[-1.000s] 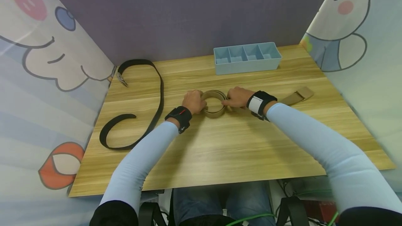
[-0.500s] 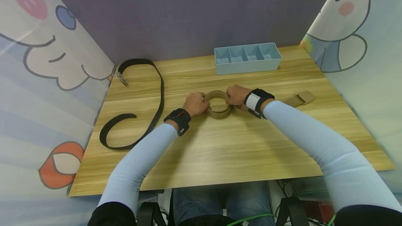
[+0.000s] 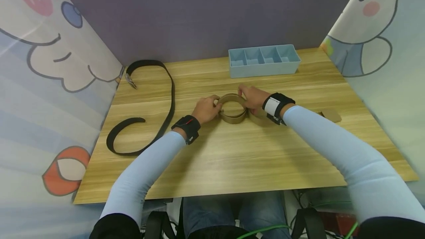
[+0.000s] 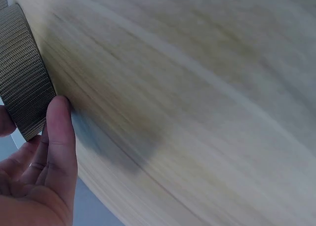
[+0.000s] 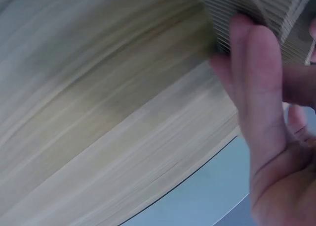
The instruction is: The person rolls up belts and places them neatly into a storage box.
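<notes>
The tan webbing belt (image 3: 233, 120) stands on edge in a loose coil at mid-tabletop (image 3: 199, 169), its free length leading right, partly hidden beneath the right arm. The left hand (image 3: 206, 109) pinches the coil's left side; the right hand (image 3: 254, 97) holds the webbing at its right. Gaps remain between turns. Recommended, in this reviewer's judgement: steady the left pinch, keep edges level, and feed slack under light tension.
</notes>
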Motion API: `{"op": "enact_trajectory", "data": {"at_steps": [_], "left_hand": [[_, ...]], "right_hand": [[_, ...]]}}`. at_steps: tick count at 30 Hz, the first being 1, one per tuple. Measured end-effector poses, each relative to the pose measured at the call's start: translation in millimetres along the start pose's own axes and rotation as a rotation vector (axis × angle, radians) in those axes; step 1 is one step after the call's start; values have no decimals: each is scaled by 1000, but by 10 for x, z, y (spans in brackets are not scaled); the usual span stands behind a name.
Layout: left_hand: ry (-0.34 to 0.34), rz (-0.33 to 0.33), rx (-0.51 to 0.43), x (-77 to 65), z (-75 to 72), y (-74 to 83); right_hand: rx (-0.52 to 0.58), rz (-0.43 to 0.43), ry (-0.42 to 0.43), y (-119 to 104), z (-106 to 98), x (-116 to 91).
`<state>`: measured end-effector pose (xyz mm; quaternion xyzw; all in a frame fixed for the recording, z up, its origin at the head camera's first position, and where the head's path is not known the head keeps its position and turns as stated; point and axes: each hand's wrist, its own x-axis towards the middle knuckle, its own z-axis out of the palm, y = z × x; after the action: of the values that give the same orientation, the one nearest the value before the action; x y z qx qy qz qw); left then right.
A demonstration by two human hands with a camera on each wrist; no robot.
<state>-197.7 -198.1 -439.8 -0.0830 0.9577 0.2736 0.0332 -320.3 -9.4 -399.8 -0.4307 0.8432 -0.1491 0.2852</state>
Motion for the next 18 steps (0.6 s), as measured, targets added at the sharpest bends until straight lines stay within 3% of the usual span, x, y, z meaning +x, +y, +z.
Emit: {"op": "enact_trajectory", "data": {"at_steps": [4,10,14,18], "left_hand": [[8,-3,-3,38,17,-5],[-8,-16,-44,49,15,10],[0,-20,-52,44,0,25],[-11,-35,-118,47,-6,33]], "right_hand": [[-23,-78,-13,75,-3,-24],[-54,-142,-115,138,-90,-74],[-176,-241,-133,157,-103,-91],[-282,-270,-151,153,-66,-103]]}}
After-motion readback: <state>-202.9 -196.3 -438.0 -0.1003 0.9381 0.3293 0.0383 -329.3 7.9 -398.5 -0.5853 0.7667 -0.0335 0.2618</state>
